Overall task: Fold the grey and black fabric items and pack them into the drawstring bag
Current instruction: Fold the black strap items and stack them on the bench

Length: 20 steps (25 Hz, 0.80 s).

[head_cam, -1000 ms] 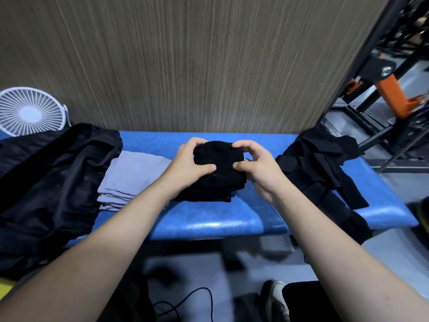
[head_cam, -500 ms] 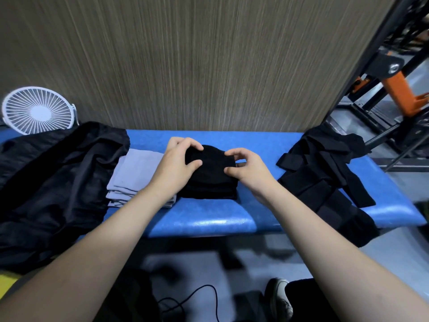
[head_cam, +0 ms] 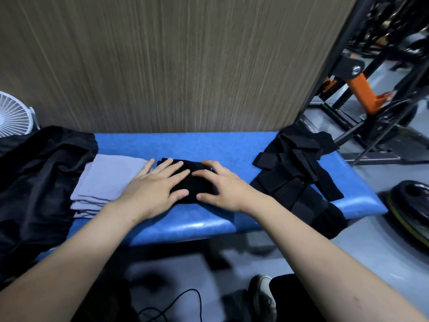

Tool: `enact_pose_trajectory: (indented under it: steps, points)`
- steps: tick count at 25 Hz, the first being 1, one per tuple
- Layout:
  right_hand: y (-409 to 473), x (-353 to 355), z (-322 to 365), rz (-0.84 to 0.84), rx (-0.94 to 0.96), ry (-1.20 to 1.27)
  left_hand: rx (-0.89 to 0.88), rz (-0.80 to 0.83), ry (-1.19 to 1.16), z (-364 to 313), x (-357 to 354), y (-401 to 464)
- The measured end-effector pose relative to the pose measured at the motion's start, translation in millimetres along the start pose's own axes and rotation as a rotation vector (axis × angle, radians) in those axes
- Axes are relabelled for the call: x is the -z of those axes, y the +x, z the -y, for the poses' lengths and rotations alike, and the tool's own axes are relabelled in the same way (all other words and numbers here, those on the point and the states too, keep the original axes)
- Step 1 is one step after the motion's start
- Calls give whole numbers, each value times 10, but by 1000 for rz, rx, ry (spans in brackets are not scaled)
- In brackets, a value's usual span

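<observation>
While we are leaning over the blue bench (head_cam: 209,145), we are seeing, from the left, a white fan (head_cam: 12,117) standing against the wood-grain wall (head_cam: 174,61), a large crumpled black fabric (head_cam: 34,182) draping over the bench's left end, and a folded grey stack (head_cam: 104,182) lying just beside it. At the centre, the folded black item (head_cam: 192,182) is sitting flat on the bench, a compact dark bundle touching the grey stack's right edge. Our left hand (head_cam: 153,189) is lying on its left half with fingers straight and spread, gripping nothing; our right hand (head_cam: 220,187) is pressing its right half with fingers only slightly bent, likewise holding nothing. Further right, a pile of black straps (head_cam: 299,173) is hanging over the bench's end, with an orange and black frame (head_cam: 362,89) standing beyond and a weight plate (head_cam: 411,212) lying on the floor. Half a second ago both hands were curling around the bundle; now they are flattening it.
</observation>
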State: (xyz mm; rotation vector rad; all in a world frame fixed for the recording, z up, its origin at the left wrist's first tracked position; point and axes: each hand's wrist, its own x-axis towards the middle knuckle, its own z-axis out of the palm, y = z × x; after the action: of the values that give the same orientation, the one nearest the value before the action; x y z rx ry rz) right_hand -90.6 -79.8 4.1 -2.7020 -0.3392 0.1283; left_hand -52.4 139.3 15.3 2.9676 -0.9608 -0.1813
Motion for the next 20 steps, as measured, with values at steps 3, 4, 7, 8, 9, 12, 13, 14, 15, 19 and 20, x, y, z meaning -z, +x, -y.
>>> enact_pose_trajectory:
  steps: [3, 4, 7, 8, 9, 12, 13, 14, 15, 19, 20]
  points:
    - [7, -24, -53, 29, 12, -58, 4, 44, 57, 20, -17, -2]
    - [17, -30, -46, 33, 13, -76, 10, 43, 85, 26, -22, 0]
    - [60, -65, 43, 21, 23, -106, 38, 43, 156, 53, -13, -17]
    - [79, -74, 86, 18, 30, -99, 49, 39, 156, 78, -9, -31]
    - [88, -74, 107, 18, 28, -92, 55, 32, 146, 88, -3, -32]
    - [89, -40, 129, 9, 19, -90, 57, -8, 106, 86, 26, -39]
    - [74, -24, 124, 4, 20, -94, 54, -36, 82, 75, 35, -33]
    - [54, -8, 116, -3, 27, -99, 48, -73, 52, 60, 47, -23]
    - [33, 14, 106, -12, 35, -103, 40, -114, 27, 46, 61, -7]
    - [-80, 103, 28, -73, 58, -122, -29, -288, -14, -74, 102, 89]
    - [-115, 126, -5, -88, 59, -134, -48, -316, -25, -129, 112, 120]
